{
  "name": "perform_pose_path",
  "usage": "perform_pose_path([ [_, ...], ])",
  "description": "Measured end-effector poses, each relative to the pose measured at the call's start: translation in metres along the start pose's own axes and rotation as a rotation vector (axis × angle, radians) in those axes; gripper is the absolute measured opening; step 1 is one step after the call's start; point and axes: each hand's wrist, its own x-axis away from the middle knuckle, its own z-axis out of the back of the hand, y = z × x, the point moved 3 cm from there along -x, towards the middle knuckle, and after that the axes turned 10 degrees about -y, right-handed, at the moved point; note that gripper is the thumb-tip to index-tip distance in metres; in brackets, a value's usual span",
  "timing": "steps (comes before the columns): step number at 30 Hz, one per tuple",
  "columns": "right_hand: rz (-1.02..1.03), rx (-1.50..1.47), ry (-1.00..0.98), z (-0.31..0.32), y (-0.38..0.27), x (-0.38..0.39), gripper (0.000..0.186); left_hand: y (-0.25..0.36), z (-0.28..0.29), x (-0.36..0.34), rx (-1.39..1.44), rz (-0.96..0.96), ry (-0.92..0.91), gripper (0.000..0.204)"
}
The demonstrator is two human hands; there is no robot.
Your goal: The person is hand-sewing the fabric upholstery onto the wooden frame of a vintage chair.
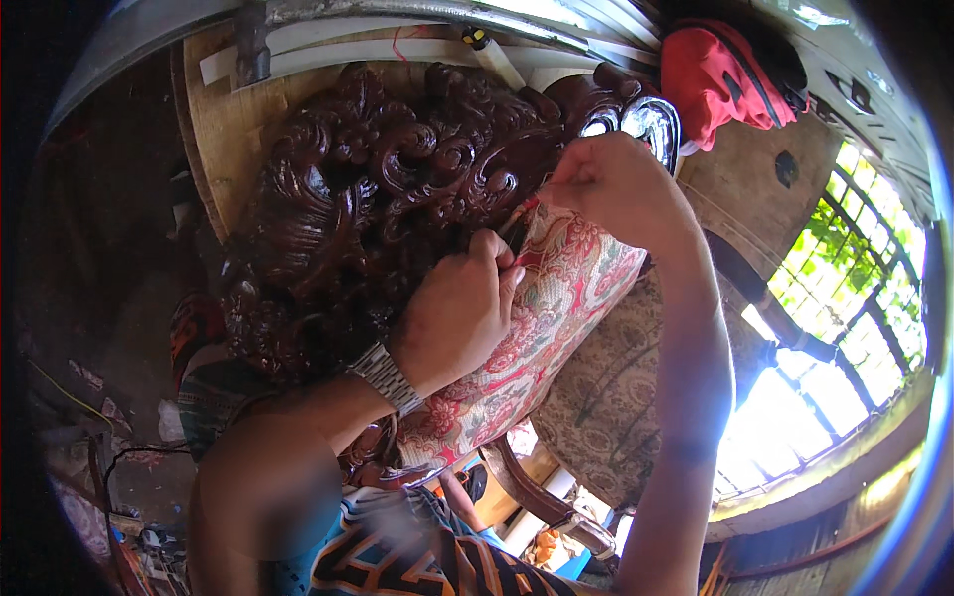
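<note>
A glossy dark-brown carved wooden furniture frame (427,164) stretches across the middle. Against its right side lies floral upholstery fabric (556,308) in red, cream and green, with a red strip along its upper edge. My left hand (452,313), with a metal watch (386,379) on its wrist, is closed at the seam between wood and fabric. A thin dark piece shows beside its fingertips, too small to name. Farther up, my right hand (611,189) pinches at the fabric's top corner; what lies between its fingers is hidden.
A red bag (717,84) sits at the upper right. Behind my right forearm is another chair with patterned upholstery (606,397). A barred window (845,288) lets in glare on the right. A pale tube with a black and yellow end (494,58) lies beyond the carving.
</note>
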Motion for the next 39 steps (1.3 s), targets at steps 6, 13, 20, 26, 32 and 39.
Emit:
perform_pose_path([
  [6,-0.096,-0.037,-0.095,0.007,0.007,-0.004,0.019,0.000,-0.001,0.000,0.012,0.012,-0.016,0.022],
  [13,-0.034,-0.080,-0.271,0.009,0.004,-0.013,0.019,-0.001,-0.001,-0.001,0.014,0.025,-0.019,0.022],
  [20,0.252,-0.242,-0.093,0.004,0.010,0.014,0.022,-0.002,0.002,-0.001,0.017,0.046,-0.017,0.022],
  [26,0.245,-0.321,0.332,-0.020,0.019,0.024,0.020,0.001,-0.001,-0.002,0.017,0.077,-0.063,0.023],
  [32,0.306,-0.134,0.412,-0.022,0.004,0.025,0.012,0.002,0.001,-0.002,-0.022,0.062,-0.056,0.024],
  [39,0.293,0.049,0.375,-0.027,0.002,0.022,0.012,0.021,0.023,0.024,-0.348,-0.134,0.152,0.041],
])
